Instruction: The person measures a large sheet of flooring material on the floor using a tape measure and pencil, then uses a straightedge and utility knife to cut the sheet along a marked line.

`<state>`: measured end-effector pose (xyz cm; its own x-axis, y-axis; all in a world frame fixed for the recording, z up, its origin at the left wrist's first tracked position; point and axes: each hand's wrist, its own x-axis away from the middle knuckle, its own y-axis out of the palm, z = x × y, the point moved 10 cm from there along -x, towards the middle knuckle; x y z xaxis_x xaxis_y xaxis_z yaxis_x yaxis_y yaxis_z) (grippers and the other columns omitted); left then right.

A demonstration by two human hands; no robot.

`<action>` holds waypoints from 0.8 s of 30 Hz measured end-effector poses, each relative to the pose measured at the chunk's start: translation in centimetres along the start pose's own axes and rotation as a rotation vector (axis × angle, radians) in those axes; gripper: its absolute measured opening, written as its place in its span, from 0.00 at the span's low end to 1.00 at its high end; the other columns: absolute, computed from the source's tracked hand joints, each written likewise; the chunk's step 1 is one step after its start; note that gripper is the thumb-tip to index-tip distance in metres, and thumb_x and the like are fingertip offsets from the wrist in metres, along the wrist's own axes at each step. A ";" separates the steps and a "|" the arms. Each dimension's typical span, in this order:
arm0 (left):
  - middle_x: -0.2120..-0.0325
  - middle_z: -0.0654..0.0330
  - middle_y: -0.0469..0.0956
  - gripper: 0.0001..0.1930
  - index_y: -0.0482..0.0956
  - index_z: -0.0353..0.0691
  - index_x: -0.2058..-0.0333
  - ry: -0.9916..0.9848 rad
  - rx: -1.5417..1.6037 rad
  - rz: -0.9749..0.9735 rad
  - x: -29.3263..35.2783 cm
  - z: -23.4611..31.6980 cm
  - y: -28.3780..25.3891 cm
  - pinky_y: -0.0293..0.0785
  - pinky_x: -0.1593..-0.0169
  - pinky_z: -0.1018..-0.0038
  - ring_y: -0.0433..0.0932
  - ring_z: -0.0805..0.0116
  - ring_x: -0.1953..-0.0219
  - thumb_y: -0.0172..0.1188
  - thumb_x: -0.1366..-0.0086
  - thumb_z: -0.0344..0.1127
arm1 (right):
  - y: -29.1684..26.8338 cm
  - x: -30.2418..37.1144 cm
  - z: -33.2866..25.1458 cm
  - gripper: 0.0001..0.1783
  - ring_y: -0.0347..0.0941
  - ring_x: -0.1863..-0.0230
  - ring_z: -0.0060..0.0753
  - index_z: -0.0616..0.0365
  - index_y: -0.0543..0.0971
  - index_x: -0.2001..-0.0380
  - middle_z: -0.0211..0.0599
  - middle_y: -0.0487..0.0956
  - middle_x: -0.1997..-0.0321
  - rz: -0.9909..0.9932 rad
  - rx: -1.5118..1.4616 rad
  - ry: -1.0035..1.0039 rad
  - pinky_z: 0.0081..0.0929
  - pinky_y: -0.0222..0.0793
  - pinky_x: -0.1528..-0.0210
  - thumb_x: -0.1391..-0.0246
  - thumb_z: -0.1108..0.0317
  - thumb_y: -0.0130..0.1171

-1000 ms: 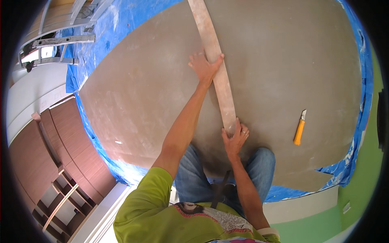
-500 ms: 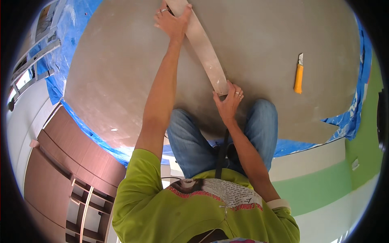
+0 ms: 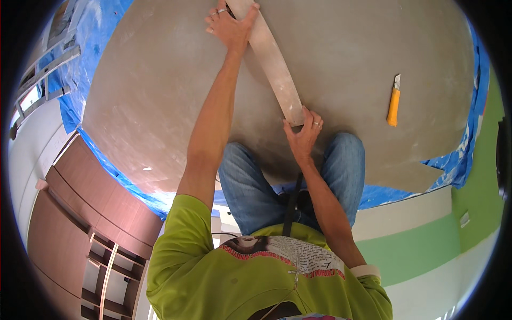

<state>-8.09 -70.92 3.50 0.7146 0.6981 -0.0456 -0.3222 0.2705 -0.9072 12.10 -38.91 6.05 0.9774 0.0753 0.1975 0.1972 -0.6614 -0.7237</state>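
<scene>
A long, flat, pale strip of board (image 3: 274,69) lies slantwise on the grey-brown sheet (image 3: 160,106) before me. At the far part of the strip, my left hand (image 3: 233,31) is closed across it, thumb on the right side and fingers on the left. My right hand (image 3: 305,137) grips the near end between thumb and fingers, just above my knees. The far end of the strip runs out of view at the top. To the right lies a utility knife (image 3: 393,104) with an orange handle and its blade out, apart from both hands.
Blue plastic sheeting (image 3: 106,152) shows around the sheet's edges. A ladder (image 3: 50,66) stands at the far left. Brown cabinets with open shelves (image 3: 101,197) are at the lower left, and a green wall (image 3: 480,176) is on the right. A small white scrap (image 3: 148,169) lies on the sheet.
Both hands and the strip have shifted slightly to the right, and the strip's far part has swung a little rightward. The grip of both hands stays the same.
</scene>
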 end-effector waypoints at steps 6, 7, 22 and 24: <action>0.50 0.53 0.73 0.48 0.72 0.43 0.39 0.065 0.090 0.072 -0.1 -1.0 -0.8 0.55 0.40 0.43 0.66 0.49 0.43 0.75 0.55 0.64 | 0.2 -0.3 -0.5 0.39 0.67 0.47 0.56 0.58 0.75 0.43 0.49 0.73 0.50 -0.021 0.000 0.021 0.51 0.63 0.45 0.61 0.62 0.77; 0.49 0.53 0.73 0.49 0.71 0.45 0.38 0.082 0.096 0.089 -0.2 -1.0 -0.5 0.54 0.40 0.43 0.66 0.49 0.43 0.75 0.55 0.64 | 0.0 -0.3 -0.7 0.38 0.67 0.48 0.57 0.59 0.75 0.44 0.50 0.73 0.51 0.005 0.031 -0.005 0.51 0.63 0.44 0.60 0.62 0.77; 0.47 0.53 0.71 0.49 0.68 0.45 0.36 -0.028 0.054 -0.060 -0.2 0.0 -0.4 0.51 0.40 0.52 0.61 0.56 0.41 0.76 0.54 0.60 | 0.3 0.2 -0.4 0.40 0.66 0.45 0.54 0.57 0.73 0.42 0.48 0.71 0.47 -0.007 0.046 0.003 0.52 0.62 0.44 0.60 0.61 0.76; 0.46 0.53 0.70 0.49 0.68 0.45 0.35 -0.029 0.049 -0.064 -0.1 0.1 -0.3 0.51 0.39 0.52 0.61 0.56 0.41 0.76 0.54 0.60 | 0.2 0.2 -0.3 0.40 0.66 0.45 0.54 0.57 0.73 0.41 0.48 0.71 0.47 -0.012 0.050 0.005 0.52 0.62 0.44 0.60 0.61 0.76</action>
<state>-8.14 -71.03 3.81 0.7169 0.6968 0.0242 -0.3069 0.3465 -0.8864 12.26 -39.27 6.19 0.9746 0.0793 0.2096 0.2126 -0.6226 -0.7531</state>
